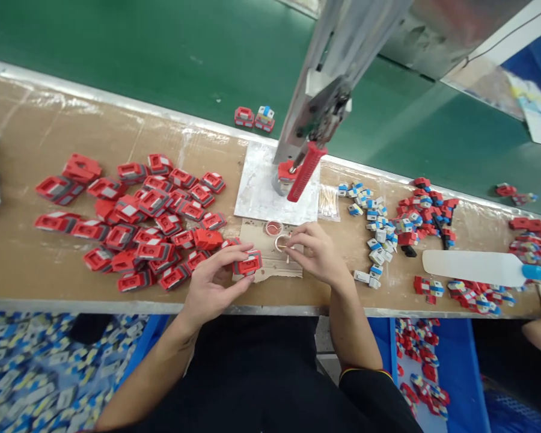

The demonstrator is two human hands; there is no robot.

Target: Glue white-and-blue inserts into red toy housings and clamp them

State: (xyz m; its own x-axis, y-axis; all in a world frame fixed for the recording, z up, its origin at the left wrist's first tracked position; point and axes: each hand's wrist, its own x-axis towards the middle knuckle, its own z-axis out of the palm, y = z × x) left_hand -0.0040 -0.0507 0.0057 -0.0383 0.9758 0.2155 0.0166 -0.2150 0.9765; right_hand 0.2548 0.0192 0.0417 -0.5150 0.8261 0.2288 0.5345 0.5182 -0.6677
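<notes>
Head view: left hand's grip (214,285) pinches red-grey plastic shell (249,263) by the cardboard's (274,266) left side; right hand's grip (315,252) pinches thin stick (285,245) at the cardboard's white-rimmed cup (276,240). Risk: knuckle bump might tip cup; overloaded stick might drip.

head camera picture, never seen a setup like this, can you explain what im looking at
There is no robot here: a camera worn on a person's head looks forward and down at two bare hands. The left hand holds a red-and-grey plastic piece. The right hand pinches a thin pale stick at a small round white-rimmed dish. On the brown worktable, a heap of similar red-and-grey pieces lies to the left; small white-and-blue pieces and a white plastic bottle with a blue cap lie to the right. Ahead stands a metal hand press with a red handle.
</notes>
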